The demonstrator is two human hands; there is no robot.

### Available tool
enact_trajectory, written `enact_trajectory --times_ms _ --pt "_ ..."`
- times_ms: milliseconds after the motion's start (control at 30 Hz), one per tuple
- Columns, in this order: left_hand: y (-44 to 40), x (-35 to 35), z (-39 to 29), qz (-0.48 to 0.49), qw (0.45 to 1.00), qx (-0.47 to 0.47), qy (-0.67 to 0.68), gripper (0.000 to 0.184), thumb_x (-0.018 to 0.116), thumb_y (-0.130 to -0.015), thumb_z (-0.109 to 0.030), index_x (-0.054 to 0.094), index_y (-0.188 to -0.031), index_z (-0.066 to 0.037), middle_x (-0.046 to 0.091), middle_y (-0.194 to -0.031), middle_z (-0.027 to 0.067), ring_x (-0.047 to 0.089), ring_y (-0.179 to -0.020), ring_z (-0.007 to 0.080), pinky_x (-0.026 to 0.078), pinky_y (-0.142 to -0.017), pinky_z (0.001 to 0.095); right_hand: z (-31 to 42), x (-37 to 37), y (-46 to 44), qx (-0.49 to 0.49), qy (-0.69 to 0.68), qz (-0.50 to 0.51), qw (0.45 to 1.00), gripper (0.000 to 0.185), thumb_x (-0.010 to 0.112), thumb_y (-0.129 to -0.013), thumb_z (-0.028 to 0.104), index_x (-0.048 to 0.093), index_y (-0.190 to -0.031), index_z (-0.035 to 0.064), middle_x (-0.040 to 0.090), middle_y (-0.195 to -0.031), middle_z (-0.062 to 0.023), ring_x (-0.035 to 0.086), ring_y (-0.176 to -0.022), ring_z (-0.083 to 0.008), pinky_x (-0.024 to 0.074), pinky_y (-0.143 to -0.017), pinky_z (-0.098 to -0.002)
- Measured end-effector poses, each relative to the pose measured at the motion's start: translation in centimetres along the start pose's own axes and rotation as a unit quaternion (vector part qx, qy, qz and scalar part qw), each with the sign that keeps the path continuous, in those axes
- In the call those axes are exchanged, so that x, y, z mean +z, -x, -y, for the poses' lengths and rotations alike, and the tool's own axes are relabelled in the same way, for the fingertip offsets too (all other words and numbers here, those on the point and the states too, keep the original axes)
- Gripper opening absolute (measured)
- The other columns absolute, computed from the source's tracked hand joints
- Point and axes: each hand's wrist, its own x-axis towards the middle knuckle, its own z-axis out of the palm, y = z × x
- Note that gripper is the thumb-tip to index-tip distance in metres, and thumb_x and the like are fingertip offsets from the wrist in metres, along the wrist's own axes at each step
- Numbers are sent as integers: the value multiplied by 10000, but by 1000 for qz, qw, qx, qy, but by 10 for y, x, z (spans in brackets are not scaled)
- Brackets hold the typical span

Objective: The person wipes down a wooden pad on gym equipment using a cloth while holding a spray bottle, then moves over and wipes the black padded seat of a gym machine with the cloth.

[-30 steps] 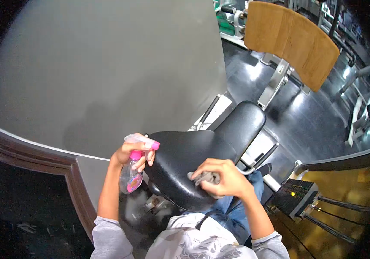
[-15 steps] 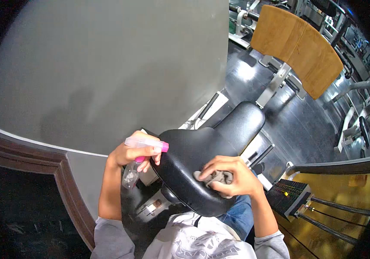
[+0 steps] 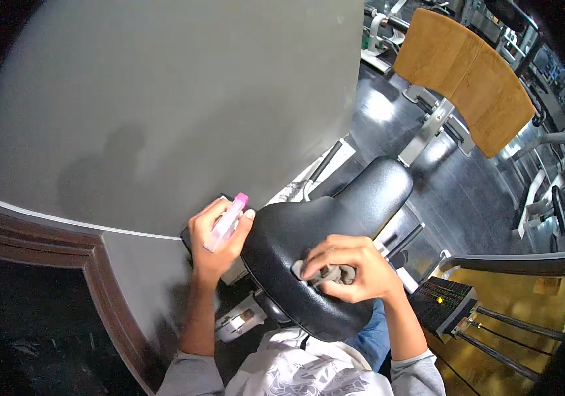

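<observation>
A black padded seat (image 3: 315, 231) of a gym machine lies in front of me. My right hand (image 3: 351, 267) is closed around a crumpled grey cloth (image 3: 325, 273), which rests on the seat's near part. Left of the seat, my left hand (image 3: 216, 237) grips a spray bottle with a pink nozzle and a pale, see-through trigger head (image 3: 228, 224). The nozzle points up and away from me. My fingers and palm hide the bottle's body.
A grey wall (image 3: 163, 99) rises on the left, with brown trim (image 3: 38, 241) below. A curved wooden board (image 3: 464, 76) on a metal post stands beyond the seat. A black weight stack (image 3: 440, 300) with rods is at right. More gym machines fill the far right.
My left hand has turned the spray bottle, so its nozzle swung from pointing right to pointing upward. The right hand with the cloth stays at nearly the same spot on the seat.
</observation>
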Motion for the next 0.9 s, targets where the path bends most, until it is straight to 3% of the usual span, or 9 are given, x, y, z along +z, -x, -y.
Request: enact_trajectory --times_ms 200,233,400,467,600,667,800,867,900 --pt "-5 22 -4 -80 995 48 -40 155 724 -824 -99 619 -768 -1 562 -654 92 552 -568 203 428 -559 316 -40 -4 -7 47 26 -32 998 230 660 -738 114 716 -956 64 707 -975 -102 689 -902 -259 537 -827 -367" --pt "-4 21 -7 -66 995 40 -58 156 677 -886 -106 620 -807 15 617 -703 89 567 -635 128 438 -596 284 -45 -4 -14 61 29 -30 997 230 660 -741 105 710 -962 64 707 -972 -103 690 -892 -269 538 -819 -365" --pt "5 34 -5 -134 985 68 -91 104 658 -881 -66 612 -844 19 599 -737 106 581 -667 164 447 -615 308 -26 2 -34 16 22 -18 999 231 645 -752 92 714 -973 81 692 -989 -114 672 -915 -289 534 -851 -377" --pt "5 37 -3 -181 977 90 -63 137 695 -803 -94 586 -805 -11 589 -721 127 606 -617 330 451 -563 375 -11 1 -30 -17 9 25 1000 232 658 -742 84 714 -967 90 687 -1000 -107 665 -938 -286 532 -857 -380" --pt "5 37 -4 -182 979 74 -56 127 693 -795 -69 587 -796 1 582 -714 131 603 -609 314 447 -560 367 -16 -3 -28 -54 -17 44 997 253 678 -715 93 724 -964 100 698 -998 -86 676 -941 -274 536 -851 -378" --pt "4 37 -6 -165 982 76 -40 92 651 -865 -36 593 -832 27 551 -721 67 517 -659 128 406 -591 291 -49 -6 -38 10 8 11 1000 247 671 -721 93 720 -963 79 707 -979 -92 687 -915 -265 538 -840 -370" --pt "3 38 -5 -179 982 53 -39 107 656 -869 -55 594 -827 23 553 -723 70 516 -656 130 404 -595 292 -67 -1 -67 38 26 -14 999 236 652 -748 114 711 -970 56 700 -934 -113 683 -889 -286 541 -832 -370" --pt "3 37 -7 -201 976 53 -62 94 665 -810 -27 584 -783 12 576 -708 125 577 -614 263 443 -586 346 -53 2 -73 6 22 5 1000 252 658 -733 118 717 -971 60 700 -950 -103 677 -917 -285 535 -847 -378" --pt "3 36 -5 -202 976 52 -64 94 665 -810 -27 584 -783 12 576 -708 125 577 -614 263 443 -586 346 -45 2 -76 -25 21 21 999 267 665 -718 123 723 -972 64 700 -967 -93 670 -945 -283 529 -862 -387"
